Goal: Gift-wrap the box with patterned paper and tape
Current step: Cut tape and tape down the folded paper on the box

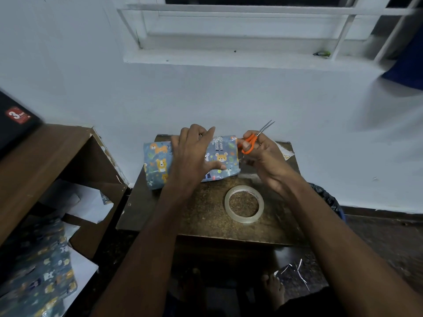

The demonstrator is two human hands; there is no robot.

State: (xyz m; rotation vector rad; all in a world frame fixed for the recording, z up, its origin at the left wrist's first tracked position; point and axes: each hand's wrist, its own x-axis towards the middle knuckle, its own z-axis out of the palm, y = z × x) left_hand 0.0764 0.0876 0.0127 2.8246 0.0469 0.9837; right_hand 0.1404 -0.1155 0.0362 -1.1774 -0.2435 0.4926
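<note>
A box wrapped in blue paper with cartoon animals (158,162) lies at the back of a small brown table (206,216). My left hand (194,152) presses flat on top of it, fingers spread. Just right of the box, my right hand (258,154) grips orange-handled scissors (250,141), blades pointing up and away. A roll of clear tape (244,204) lies flat on the table in front of the box, touching neither hand.
A wooden shelf unit (45,154) stands to the left with spare patterned paper (39,271) and white sheets (84,202) on it. A white wall rises right behind the table. Paper scraps (295,271) lie on the floor near my bare feet.
</note>
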